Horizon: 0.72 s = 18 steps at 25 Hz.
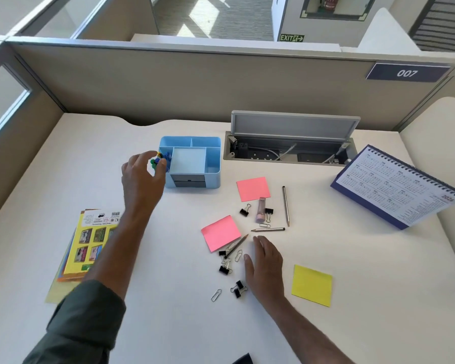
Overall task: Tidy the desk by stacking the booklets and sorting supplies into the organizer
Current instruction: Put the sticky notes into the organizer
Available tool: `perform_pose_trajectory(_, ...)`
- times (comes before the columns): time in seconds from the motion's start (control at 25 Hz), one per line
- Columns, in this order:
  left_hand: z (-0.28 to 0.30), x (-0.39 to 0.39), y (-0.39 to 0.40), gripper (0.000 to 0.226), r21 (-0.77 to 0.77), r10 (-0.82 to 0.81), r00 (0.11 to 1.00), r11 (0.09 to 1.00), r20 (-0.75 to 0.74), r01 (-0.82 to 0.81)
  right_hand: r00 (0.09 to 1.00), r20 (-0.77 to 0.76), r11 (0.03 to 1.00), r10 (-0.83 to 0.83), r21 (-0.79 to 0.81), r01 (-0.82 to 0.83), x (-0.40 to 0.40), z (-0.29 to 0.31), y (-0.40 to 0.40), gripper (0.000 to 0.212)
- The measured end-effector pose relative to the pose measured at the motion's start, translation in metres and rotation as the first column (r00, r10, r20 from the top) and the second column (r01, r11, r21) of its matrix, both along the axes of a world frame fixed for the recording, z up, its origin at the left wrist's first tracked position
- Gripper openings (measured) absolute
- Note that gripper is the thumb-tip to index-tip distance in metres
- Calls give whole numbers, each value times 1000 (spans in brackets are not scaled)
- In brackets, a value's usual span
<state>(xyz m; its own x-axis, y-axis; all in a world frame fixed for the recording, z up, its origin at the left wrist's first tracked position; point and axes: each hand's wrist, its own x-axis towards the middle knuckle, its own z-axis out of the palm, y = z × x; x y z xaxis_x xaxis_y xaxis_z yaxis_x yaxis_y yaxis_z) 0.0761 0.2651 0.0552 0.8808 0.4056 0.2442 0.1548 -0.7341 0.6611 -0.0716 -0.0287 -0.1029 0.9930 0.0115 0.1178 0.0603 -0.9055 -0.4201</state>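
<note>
The left forearm [111, 248] hides the right part of the booklets [82, 248]. Coloured items [160, 160] at the left hand's [142, 179] fingertips are too small to identify. Dark object [243, 359] cut by bottom edge.

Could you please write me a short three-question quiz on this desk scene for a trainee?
1. True or false: the left hand holds coloured push pins at the blue organizer's left compartment.
2. How many sticky-note pads lie on the desk, and in which colours?
3. Multiple choice: the right hand is A) gripping a pencil, B) resting flat on the desk beside the binder clips, C) lifting the desk calendar.

Key
1. True.
2. Three: two pink, one yellow.
3. B.
</note>
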Motion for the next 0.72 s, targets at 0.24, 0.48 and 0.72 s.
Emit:
perform_pose_trajectory(0.24,-17,-75,-33,30,-127,-4,1000,992,-6,4,998,-31,999,50,-11,-51,62,24,29,26)
perform_pose_trajectory(0.48,-33,-102,-34,29,-204,37,997,978,-74,-51,943,-326,970,-70,-241,-11,84,49,60,59)
perform_pose_trajectory(0.72,-38,-110,-45,30,-256,18,989,965,-144,-55,925,-373,994,-78,44,101,90,46,59,29)
